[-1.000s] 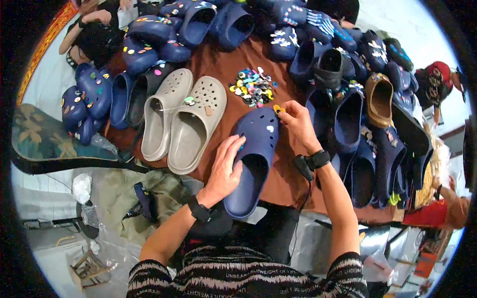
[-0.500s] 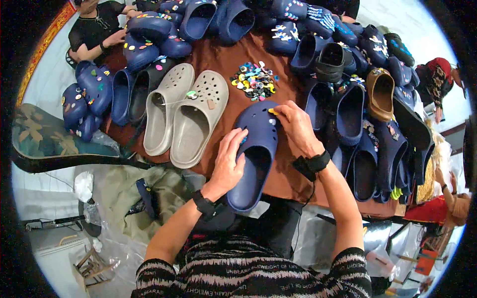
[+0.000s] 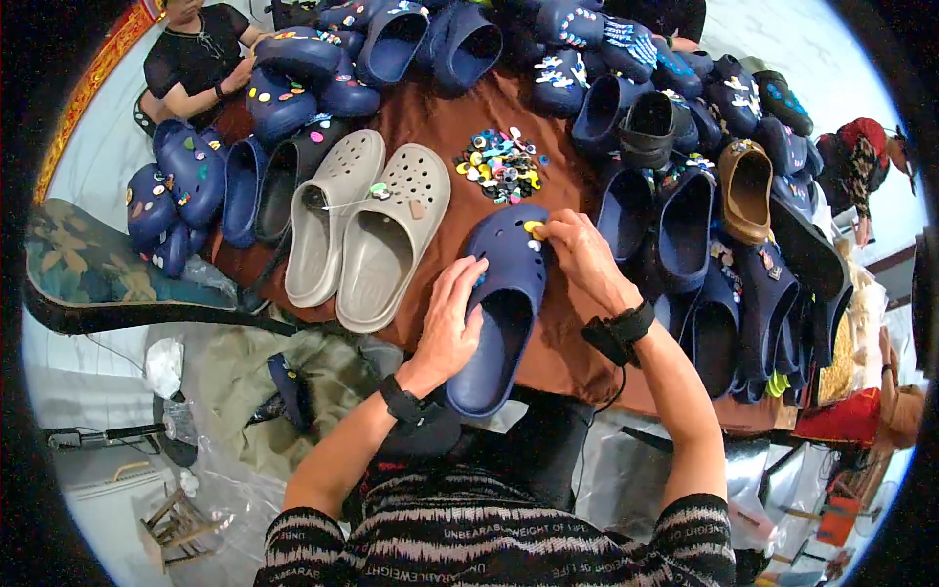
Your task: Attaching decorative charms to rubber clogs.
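While the left hand (image 3: 452, 315) lies flat, fingers spread, along the near side of a navy clog (image 3: 501, 305), steadying it without closing round it, the right hand (image 3: 579, 256) pinches a small yellow charm (image 3: 534, 228) against the clog's toe. The clog lies on the brown tablecloth (image 3: 430, 117), toe pointing away from the person.

Step in hand, as judged: seating the charm into a hole in the upper. The next move likely calls for firm downward thumb pressure over that hole, with the left hand bracing the clog against sliding.

Just beyond the pinch: a heap of loose coloured charms (image 3: 499, 164). Left of the bracing hand: a pair of grey clogs (image 3: 367, 230). Right of the pinch: rows of dark blue clogs (image 3: 685, 230), one brown clog (image 3: 745, 191). Far left, another person (image 3: 191, 54) handles decorated clogs.
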Demonstrator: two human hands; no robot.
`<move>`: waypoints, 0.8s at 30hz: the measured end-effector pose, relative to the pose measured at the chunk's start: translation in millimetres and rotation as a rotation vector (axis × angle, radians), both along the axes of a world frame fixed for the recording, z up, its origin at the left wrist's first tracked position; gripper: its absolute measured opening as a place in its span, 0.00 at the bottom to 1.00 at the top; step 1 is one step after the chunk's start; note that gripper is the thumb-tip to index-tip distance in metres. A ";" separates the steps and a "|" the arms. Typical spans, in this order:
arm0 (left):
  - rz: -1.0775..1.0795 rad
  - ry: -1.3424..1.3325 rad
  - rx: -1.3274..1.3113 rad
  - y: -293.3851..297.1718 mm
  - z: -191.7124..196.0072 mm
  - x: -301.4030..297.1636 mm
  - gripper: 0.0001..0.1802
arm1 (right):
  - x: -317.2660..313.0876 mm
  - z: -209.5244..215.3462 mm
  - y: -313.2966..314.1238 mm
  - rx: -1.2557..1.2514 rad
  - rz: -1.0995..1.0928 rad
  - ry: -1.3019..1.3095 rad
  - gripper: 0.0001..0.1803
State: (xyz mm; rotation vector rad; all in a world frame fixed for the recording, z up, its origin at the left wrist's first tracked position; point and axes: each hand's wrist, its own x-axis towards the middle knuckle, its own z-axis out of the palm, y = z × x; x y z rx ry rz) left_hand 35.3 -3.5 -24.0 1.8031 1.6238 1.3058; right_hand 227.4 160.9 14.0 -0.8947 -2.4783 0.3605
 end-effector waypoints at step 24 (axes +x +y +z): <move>-0.017 -0.014 -0.025 -0.8 2.2 -2.3 0.33 | -2.1 6.5 33.2 -0.115 0.180 -0.076 0.08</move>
